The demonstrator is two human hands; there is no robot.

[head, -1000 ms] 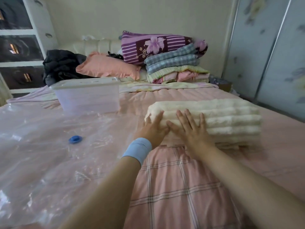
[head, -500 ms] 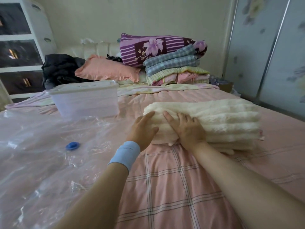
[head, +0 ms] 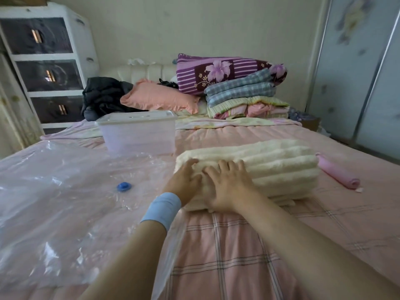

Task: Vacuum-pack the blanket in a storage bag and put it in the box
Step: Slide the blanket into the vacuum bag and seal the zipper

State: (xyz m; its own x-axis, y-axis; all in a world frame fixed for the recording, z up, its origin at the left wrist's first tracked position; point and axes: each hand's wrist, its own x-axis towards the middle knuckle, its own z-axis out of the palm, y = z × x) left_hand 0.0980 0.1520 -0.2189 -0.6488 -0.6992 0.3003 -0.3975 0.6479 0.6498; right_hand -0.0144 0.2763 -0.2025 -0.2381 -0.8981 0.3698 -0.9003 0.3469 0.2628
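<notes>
A folded cream ribbed blanket [head: 270,167] lies across the middle of the pink checked bed [head: 227,256]. My left hand [head: 184,180], with a light blue wristband, rests on the blanket's near left end, fingers laid over its top. My right hand [head: 227,185] lies flat beside it, fingers spread on the blanket. A clear plastic storage bag [head: 54,202] with a blue valve [head: 124,186] is spread flat on the bed's left side. The translucent lidded box [head: 138,133] stands behind the bag.
A small pink rolled cloth [head: 337,172] lies right of the blanket. Pillows and stacked folded bedding [head: 238,92] fill the bed's head, with dark clothes [head: 104,98] at left. A white drawer unit [head: 47,61] stands at left, wardrobe doors [head: 357,72] at right.
The blanket has been folded or rolled tighter away from me, uncovering the pink rolled cloth at right. Both hands moved with it and stay on its left end.
</notes>
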